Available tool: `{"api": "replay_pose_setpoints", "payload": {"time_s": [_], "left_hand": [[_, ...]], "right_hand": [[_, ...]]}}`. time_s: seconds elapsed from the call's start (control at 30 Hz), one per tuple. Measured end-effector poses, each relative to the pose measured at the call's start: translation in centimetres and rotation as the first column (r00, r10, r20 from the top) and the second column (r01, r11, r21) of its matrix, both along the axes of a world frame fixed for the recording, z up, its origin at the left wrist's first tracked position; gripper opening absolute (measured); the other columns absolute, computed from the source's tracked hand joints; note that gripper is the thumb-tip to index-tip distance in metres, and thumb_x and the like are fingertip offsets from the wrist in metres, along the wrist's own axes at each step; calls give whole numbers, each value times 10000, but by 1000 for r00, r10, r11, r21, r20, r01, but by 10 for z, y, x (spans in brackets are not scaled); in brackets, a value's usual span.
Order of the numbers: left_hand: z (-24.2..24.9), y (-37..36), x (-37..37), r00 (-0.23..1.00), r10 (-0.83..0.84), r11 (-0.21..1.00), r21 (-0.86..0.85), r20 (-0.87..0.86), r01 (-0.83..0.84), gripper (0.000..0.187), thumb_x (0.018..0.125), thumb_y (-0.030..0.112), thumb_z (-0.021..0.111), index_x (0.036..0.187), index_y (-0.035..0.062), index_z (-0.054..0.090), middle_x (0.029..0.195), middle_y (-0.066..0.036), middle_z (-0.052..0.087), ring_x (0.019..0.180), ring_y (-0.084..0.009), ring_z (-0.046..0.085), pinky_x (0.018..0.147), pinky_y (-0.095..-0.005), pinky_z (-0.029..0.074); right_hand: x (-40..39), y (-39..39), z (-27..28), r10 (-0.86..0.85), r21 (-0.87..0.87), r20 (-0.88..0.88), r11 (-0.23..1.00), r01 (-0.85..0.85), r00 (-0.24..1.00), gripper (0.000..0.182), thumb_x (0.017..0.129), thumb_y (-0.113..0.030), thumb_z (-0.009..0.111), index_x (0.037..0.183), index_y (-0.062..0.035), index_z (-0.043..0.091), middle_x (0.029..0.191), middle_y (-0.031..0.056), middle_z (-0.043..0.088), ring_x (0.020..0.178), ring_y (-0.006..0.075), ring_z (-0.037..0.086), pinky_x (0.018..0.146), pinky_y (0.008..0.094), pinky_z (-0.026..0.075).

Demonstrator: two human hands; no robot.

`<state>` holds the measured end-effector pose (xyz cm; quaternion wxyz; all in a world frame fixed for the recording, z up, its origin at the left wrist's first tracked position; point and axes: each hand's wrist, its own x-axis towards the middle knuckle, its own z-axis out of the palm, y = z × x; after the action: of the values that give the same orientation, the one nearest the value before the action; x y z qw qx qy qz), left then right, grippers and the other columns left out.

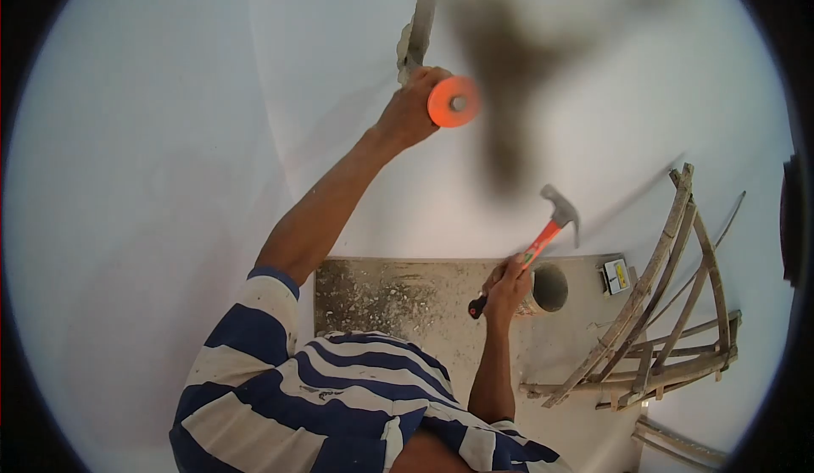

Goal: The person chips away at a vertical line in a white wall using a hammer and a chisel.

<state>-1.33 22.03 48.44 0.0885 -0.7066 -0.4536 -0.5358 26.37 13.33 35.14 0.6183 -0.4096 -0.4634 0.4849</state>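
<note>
My left hand (411, 113) is raised to the white wall, its fingers closed around a chisel (447, 102) with a round orange hand guard. The chisel's grey striking end faces me; its blade is hidden behind the hand and guard. Right above the hand runs a rough groove (421, 22) chipped into the wall, with broken edges. Lower down on the right, my right hand (506, 288) grips a claw hammer (543, 240) by its orange and black handle. The grey hammer head points up, away from the chisel.
Debris (373, 295) litters the floor by the wall. A bucket (549, 289) stands behind my right hand, with a small box (616, 276) nearby. Rough wooden trestles (653, 303) stand on the right. A dark blur covers part of the upper view.
</note>
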Motion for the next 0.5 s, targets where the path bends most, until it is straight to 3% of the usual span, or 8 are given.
{"api": "replay_pose_setpoints", "payload": {"time_s": [0.1, 0.17, 0.23, 0.3, 0.33, 0.43, 0.47, 0.5], "left_hand": [[12, 1, 3, 997, 67, 991, -115, 26, -63, 355, 817, 64, 661, 1139, 108, 517, 1147, -49, 546, 1151, -264, 504, 935, -393, 469], [6, 4, 3, 991, 125, 987, -95, -40, -129, 379, 819, 59, 651, 1165, 113, 506, 1169, -46, 540, 1160, -277, 499, 951, -413, 465], [8, 5, 4, 990, 137, 982, -130, -29, -140, 387, 817, 58, 651, 1172, 112, 506, 1174, -43, 537, 1158, -279, 498, 951, -418, 463], [8, 9, 4, 989, 144, 975, -167, -19, -145, 395, 815, 56, 651, 1179, 111, 506, 1179, -40, 534, 1156, -281, 497, 950, -423, 462], [9, 12, 3, 988, 154, 975, -162, -19, -155, 398, 816, 60, 651, 1182, 110, 504, 1173, -41, 538, 1153, -282, 497, 946, -426, 463], [9, 11, 1, 989, 148, 979, -137, -25, -150, 399, 818, 70, 653, 1186, 105, 504, 1159, -45, 546, 1137, -285, 504, 939, -425, 464], [11, 11, -1, 990, 139, 984, -109, -36, -142, 397, 818, 76, 654, 1186, 100, 505, 1150, -49, 551, 1125, -287, 512, 937, -420, 464], [3, 12, -3, 990, 135, 984, -114, -35, -139, 397, 818, 76, 654, 1186, 100, 505, 1150, -49, 551, 1125, -287, 512, 937, -420, 464]], "right_hand": [[13, 9, 51, -175, 66, -22, 982, 176, 984, 404, 990, -423, 437, 745, -102, 446, 520, 0, 379, 384, 99, 348, 341, 265, 288], [31, 12, 106, -261, -59, -347, 965, 257, 901, 490, 963, -535, 388, 715, -118, 455, 510, -23, 334, 387, 90, 305, 330, 249, 249], [38, -6, 178, -410, 210, -471, 808, 550, 781, 523, 941, -596, 397, 705, -132, 449, 523, -50, 338, 394, 69, 263, 332, 223, 202], [70, -19, 213, 79, 548, -732, 658, 516, 677, 519, 923, -600, 433, 711, -126, 450, 533, -41, 343, 406, 73, 274, 333, 223, 205], [52, -12, 207, 81, 552, -728, 658, 512, 681, 519, 923, -600, 433, 711, -126, 450, 533, -41, 343, 406, 73, 274, 333, 223, 205], [-51, 30, 133, -132, 641, -674, 385, 664, 727, 333, 928, -408, 564, 782, -117, 492, 590, 5, 440, 487, 132, 414, 428, 268, 353], [-69, 43, 112, -127, 641, -678, 381, 667, 724, 333, 928, -408, 564, 782, -117, 492, 590, 5, 440, 487, 132, 414, 428, 268, 353], [-80, 52, 87, -239, 661, -25, 724, 195, 971, 346, 950, -385, 524, 794, -77, 499, 605, 42, 447, 518, 138, 437, 469, 287, 374]]}}
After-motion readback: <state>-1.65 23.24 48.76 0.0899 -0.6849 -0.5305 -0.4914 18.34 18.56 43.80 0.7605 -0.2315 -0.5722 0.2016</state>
